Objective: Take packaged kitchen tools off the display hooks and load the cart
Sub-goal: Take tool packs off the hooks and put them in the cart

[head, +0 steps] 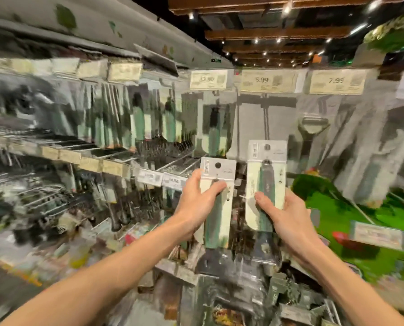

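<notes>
Nearest us, far below the 5.99 price tag (pixel 268 80), lies a blurred heap of packages (pixel 288 292). Above it, beneath the tag, our left hand (pixel 201 201) grips one upright carded tool (pixel 219 215) and our right hand (pixel 288 215) grips another carded tool (pixel 267 175) just beside it. Behind, left of the tag, hanging packs (pixel 140 123) fill the display.

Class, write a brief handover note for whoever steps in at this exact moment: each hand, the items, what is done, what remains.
Left hand: grips the left package, free of the hooks.
Right hand: grips the right package, also free.
Done: a blurred pile of packages lies below, probably the cart's load.
Left: lower both packages in; hanging packages remain on the display.
</notes>
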Available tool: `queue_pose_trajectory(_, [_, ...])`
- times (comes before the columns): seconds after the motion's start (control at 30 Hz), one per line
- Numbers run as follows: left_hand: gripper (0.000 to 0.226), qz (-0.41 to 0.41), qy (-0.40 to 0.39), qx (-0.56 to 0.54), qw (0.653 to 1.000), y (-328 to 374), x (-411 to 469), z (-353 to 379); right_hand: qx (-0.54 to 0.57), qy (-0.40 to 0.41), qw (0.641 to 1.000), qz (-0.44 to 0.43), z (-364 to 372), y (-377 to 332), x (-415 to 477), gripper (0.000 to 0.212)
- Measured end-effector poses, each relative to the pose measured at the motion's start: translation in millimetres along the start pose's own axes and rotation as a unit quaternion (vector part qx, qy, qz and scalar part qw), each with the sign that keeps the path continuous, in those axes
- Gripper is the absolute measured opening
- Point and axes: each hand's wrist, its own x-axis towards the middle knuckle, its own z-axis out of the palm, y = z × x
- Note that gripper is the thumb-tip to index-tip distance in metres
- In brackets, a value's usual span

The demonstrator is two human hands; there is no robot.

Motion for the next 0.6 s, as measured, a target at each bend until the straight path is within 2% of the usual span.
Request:
queue_pose_trajectory(0.07, [0.028, -0.005, 0.021, 0.001, 1.0, -7.1, 7.8, -38.2, -0.014, -0.028, 0.999, -0.007, 36.1, 1.2, 12.7, 0.017])
queue_pose_trajectory(0.17, [0.008, 0.013, 0.037, 0.029, 0.999, -11.1, 16.6, -91.6, -0.022, -0.061, 0.998, -0.013, 88.0, -4.7, 31.7, 0.01])
queue_pose_trajectory(0.33, [0.047, 0.05, 0.051, 0.066, 0.995, -11.2, 53.7, -166.9, -0.037, -0.077, 0.996, -0.034, 159.7, -21.3, 61.8, 0.024])
queue_pose_trajectory(0.43, [0.068, 0.089, 0.045, 0.061, 0.993, -3.4, 76.1, -199.5, -0.037, -0.055, 0.996, -0.055, 187.9, -35.4, 83.3, 0.018])
queue_pose_trajectory(0.53, [0.059, 0.107, 0.034, 0.064, 0.992, 3.3, 96.8, -217.7, -0.039, -0.032, 0.996, -0.072, 206.2, -53.5, 104.2, 0.018])
queue_pose_trajectory(0.6, [0.045, 0.109, 0.027, 0.071, 0.991, 7.6, 107.7, -223.5, -0.046, -0.016, 0.996, -0.076, 216.4, -63.5, 117.5, 0.032])
